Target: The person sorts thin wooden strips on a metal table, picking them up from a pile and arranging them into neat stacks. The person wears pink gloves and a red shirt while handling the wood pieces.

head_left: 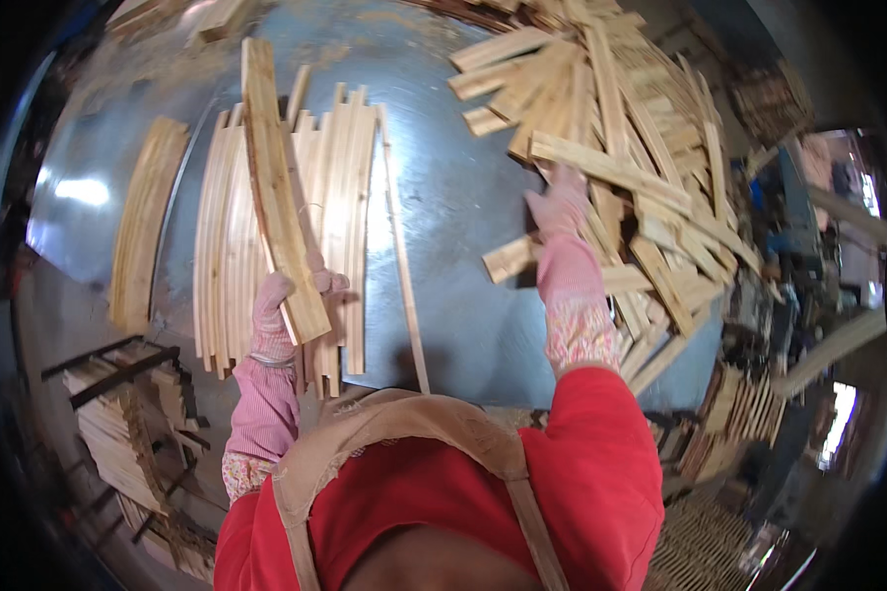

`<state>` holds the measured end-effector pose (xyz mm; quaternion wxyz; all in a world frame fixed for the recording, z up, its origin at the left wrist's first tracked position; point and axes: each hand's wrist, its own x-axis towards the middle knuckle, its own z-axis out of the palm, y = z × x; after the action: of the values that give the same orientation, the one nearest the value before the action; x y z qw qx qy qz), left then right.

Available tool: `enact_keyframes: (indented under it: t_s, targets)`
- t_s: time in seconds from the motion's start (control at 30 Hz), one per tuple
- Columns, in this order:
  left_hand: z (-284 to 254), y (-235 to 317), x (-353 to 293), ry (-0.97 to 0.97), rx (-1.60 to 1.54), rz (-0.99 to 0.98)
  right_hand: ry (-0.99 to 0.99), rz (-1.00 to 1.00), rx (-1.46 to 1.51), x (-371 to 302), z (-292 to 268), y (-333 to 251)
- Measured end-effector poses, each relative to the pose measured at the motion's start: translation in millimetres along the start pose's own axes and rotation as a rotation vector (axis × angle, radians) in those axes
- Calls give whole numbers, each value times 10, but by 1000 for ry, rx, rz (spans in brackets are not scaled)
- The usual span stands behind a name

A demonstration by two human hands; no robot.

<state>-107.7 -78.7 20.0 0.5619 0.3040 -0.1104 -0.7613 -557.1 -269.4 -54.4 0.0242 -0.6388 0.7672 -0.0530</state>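
Observation:
My left hand [272,305], in a pink glove, is closed on the near end of a wooden board [276,177] with a dark, rough long edge. The board slants up over a row of narrow wooden strips [229,236] lying side by side on the blue-grey table [443,197]. At the right, my right hand [562,204], gloved too, reaches to a heap of loose wooden slats [650,128]. Its thumb stands out to the left, and its fingertips are at a slat [611,172] near that slat's left end. Blur partly hides those fingers.
One thin strip [402,256] lies apart, right of the row. Left of the row rests a wide board [146,222]. Stacked wood on a dark metal rack [118,424] stands at the lower left, and more slats [734,424] are stacked beyond the table at the right.

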Motion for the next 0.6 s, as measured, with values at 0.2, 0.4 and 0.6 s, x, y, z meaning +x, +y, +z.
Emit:
enact_keyframes:
  t_s: [0.2,0.4,0.6]
  targets:
    - [-801,1443,-178,590,950,7,88,178,41,-205,270,858]
    - [-2871,2328,-756,576,1473,358,20,358,771,-441,273,813]
    - [-3544,2377,-992,1261,2071,310,-282,362,1447,-1429,136,-9]
